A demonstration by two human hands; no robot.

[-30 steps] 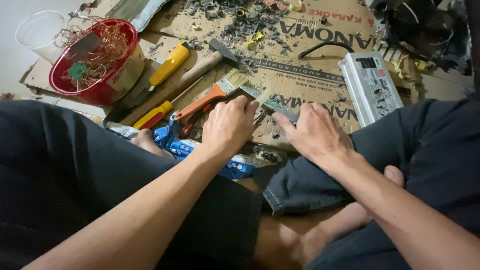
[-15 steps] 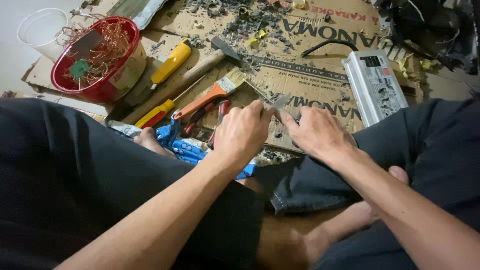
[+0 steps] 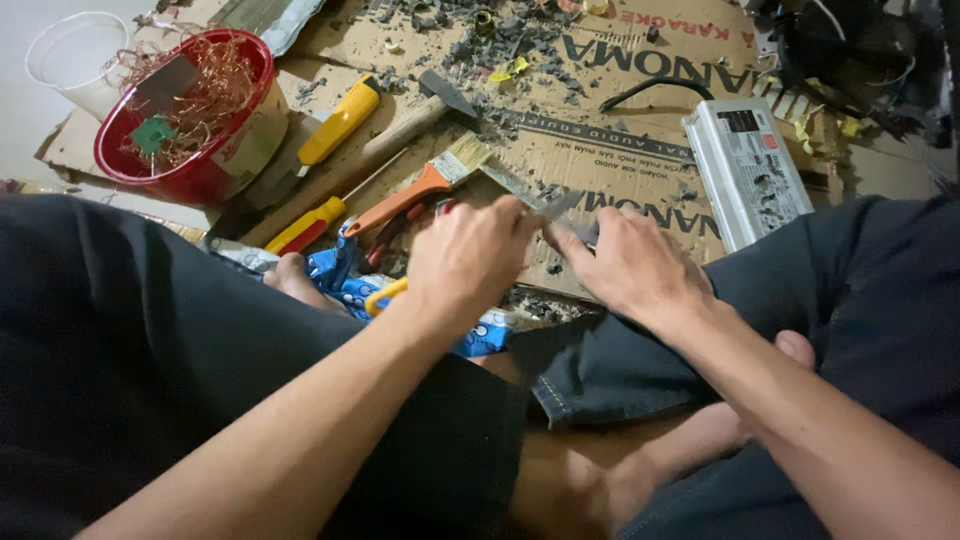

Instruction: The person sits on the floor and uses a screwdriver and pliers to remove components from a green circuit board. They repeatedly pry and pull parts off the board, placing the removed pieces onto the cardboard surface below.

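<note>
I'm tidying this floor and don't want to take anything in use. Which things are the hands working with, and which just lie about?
In hand:
left hand and right hand, both on a small grey metal piece.

Lying about:
paintbrush
hammer
yellow utility knife
red bowl of copper wire
silver box

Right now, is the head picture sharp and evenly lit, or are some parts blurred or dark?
Head view: the light falls mostly on the cardboard and tools, while the dark trousers lose detail; the left hand and right hand look slightly soft; the small metal piece between them is hard to make out; straight edges bend a little near the corners.
</note>
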